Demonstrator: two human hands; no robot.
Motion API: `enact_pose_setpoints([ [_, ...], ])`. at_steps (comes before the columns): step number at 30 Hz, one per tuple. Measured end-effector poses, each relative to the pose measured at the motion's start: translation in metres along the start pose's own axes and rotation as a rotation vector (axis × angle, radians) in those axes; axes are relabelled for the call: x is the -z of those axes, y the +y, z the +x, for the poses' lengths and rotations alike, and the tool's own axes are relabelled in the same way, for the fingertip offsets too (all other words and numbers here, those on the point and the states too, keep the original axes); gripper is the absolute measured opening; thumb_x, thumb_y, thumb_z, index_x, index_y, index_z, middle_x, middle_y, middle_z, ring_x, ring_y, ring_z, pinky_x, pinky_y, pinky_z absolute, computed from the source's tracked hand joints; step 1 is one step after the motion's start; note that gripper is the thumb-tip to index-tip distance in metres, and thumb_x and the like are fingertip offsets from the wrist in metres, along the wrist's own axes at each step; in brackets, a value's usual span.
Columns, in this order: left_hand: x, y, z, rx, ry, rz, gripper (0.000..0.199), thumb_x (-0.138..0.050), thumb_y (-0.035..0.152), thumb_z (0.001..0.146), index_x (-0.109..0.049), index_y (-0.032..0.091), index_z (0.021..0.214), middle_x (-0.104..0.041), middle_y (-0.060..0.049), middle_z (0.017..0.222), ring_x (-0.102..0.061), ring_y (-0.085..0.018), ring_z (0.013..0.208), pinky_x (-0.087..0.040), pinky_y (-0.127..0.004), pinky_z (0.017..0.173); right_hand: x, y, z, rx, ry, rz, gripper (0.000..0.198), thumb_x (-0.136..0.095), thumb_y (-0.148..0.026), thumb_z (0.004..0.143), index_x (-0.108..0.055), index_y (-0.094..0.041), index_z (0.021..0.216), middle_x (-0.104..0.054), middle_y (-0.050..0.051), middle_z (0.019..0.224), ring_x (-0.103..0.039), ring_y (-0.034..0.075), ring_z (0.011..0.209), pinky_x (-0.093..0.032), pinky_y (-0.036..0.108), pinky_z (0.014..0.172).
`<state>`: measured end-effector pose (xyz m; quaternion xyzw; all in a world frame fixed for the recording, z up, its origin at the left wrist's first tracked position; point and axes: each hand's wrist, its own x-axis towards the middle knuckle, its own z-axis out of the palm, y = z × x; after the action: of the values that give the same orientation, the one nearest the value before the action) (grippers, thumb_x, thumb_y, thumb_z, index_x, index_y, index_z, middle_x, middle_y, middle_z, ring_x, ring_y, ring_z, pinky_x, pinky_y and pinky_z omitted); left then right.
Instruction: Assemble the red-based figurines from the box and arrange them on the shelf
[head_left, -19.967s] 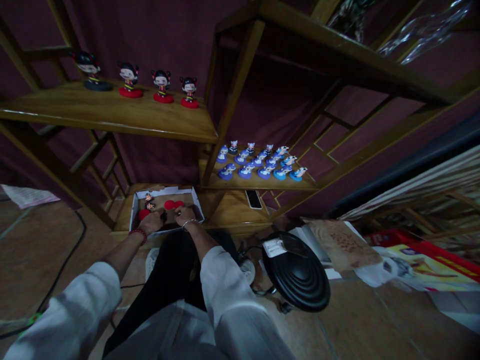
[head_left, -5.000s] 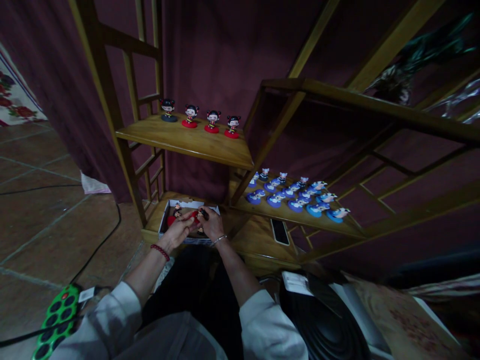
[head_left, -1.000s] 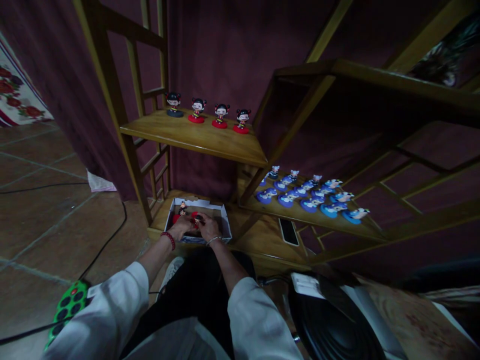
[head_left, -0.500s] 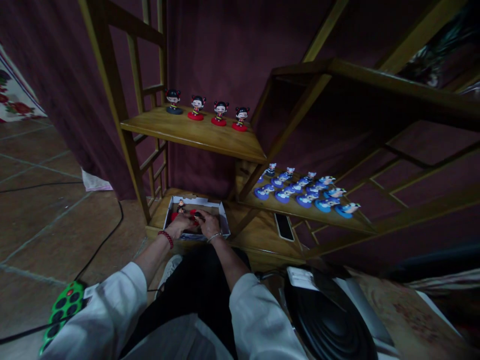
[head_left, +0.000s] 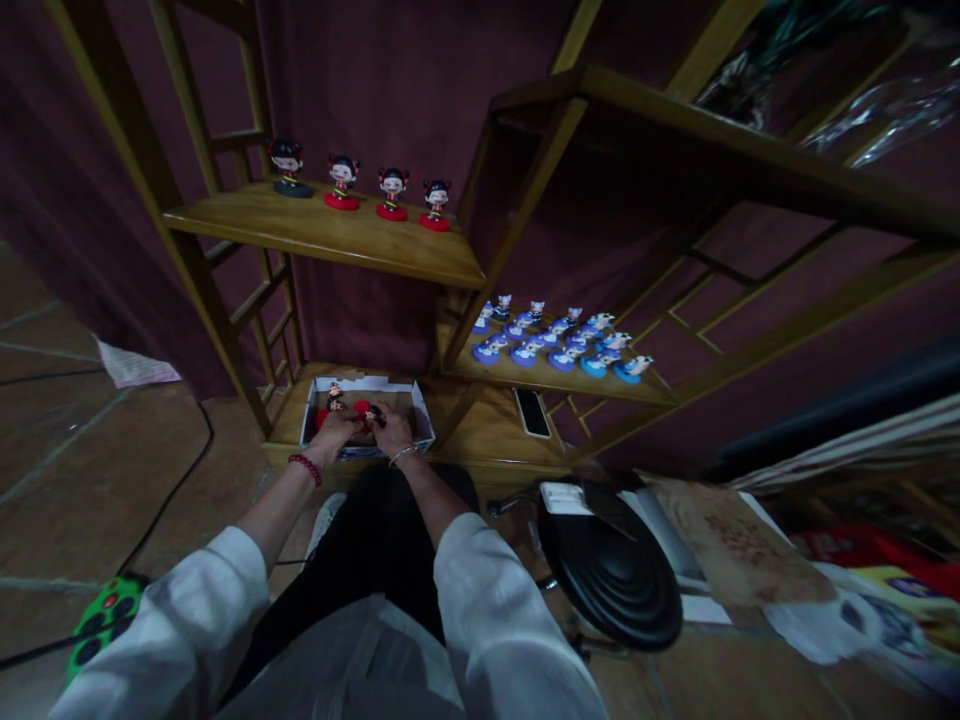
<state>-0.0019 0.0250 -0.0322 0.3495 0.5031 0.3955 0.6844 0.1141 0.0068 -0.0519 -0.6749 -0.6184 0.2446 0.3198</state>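
Observation:
A shallow open cardboard box (head_left: 424, 412) sits on the bottom shelf, and both my hands are inside it. My right hand (head_left: 393, 432) is closed on a small black-haired figurine (head_left: 373, 412) that leans in its fingers. Close beside it, my left hand (head_left: 334, 432) has its fingers curled at the figurine's lower side; what they grip is hidden. A red round base (head_left: 361, 409) shows between the hands. Another black-haired figurine (head_left: 334, 392) is in the box's back left corner, above my left hand.
Several similar figurines (head_left: 392, 190) stand in a row on the upper shelf (head_left: 322, 236). Several blue and purple figurines (head_left: 527, 348) fill the right shelf. A phone (head_left: 532, 413) lies below them. A black round stool (head_left: 611, 570) is at right, a green power strip (head_left: 105, 620) at left.
The whole view has shifted, so the shelf and box appear further left and higher. My hands stay in the box, and the figurine's dark head now shows more clearly at my right fingers.

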Motion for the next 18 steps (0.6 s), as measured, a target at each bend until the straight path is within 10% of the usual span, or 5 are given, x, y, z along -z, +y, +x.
enact_pose_setpoints([
  [18, 0.006, 0.018, -0.015, -0.015, 0.076, -0.113, 0.022, -0.053, -0.010, 0.059, -0.058, 0.012, 0.062, -0.061, -0.002, 0.058, -0.059, -0.010, 0.055, -0.051, -0.025, 0.065, 0.006, -0.022, 0.003, 0.028, 0.024, 0.062, 0.031, -0.056, -0.016, 0.074, -0.058, -0.022, 0.105, -0.068, 0.000, 0.090, -0.062, 0.012, 0.083, -0.047, 0.023, 0.079],
])
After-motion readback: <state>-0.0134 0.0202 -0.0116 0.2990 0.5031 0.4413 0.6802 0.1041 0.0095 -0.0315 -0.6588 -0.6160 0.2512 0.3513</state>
